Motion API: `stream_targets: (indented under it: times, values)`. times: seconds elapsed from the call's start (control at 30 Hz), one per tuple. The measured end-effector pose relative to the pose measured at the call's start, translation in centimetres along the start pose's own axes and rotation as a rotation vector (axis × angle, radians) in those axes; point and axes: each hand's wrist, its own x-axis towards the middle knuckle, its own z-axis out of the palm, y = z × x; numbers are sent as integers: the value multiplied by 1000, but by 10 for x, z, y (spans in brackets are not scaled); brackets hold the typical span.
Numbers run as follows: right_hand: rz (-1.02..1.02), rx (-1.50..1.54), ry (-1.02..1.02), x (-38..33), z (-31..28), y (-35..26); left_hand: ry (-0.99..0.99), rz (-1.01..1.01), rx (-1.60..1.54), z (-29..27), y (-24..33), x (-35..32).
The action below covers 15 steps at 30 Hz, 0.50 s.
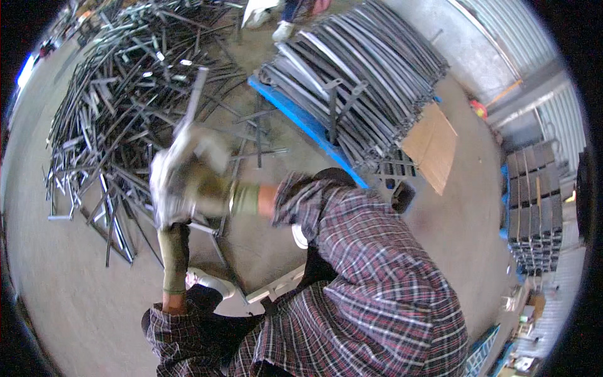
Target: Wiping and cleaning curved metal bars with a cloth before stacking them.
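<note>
My left hand (164, 191), in a pale work glove with a greenish cuff, is raised in front of the pile. A light grey metal bar (197, 95) sticks up and away from it; the left fingers seem closed around its near end, though blur softens them. My right hand (204, 166), gloved likewise, crosses in from the right and overlaps the left one. Motion smears its fingers, so whether it grips the bar too is not visible. Just beyond both hands lies a large tangled heap of dark metal bars (119, 113) on the floor.
A stack of dark tubular metal parts (370, 69) sits on a blue pallet (295, 119) at the far right, with a cardboard sheet (432, 147) against it. Loose bars (259, 141) lie between heap and pallet. Another person's shoe (282, 31) shows at the top; black stacked parts (534, 201) stand right.
</note>
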Motion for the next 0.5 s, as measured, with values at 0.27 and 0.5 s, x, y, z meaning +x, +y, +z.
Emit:
stream_targets:
  times: [0.27,0.5]
  values:
    - [276,-1205,408,12,-55,0,193,-65,-469,-34,8,22]
    - [63,-1066,-301,-56,19,31,89,393,-549,-3,41,57]
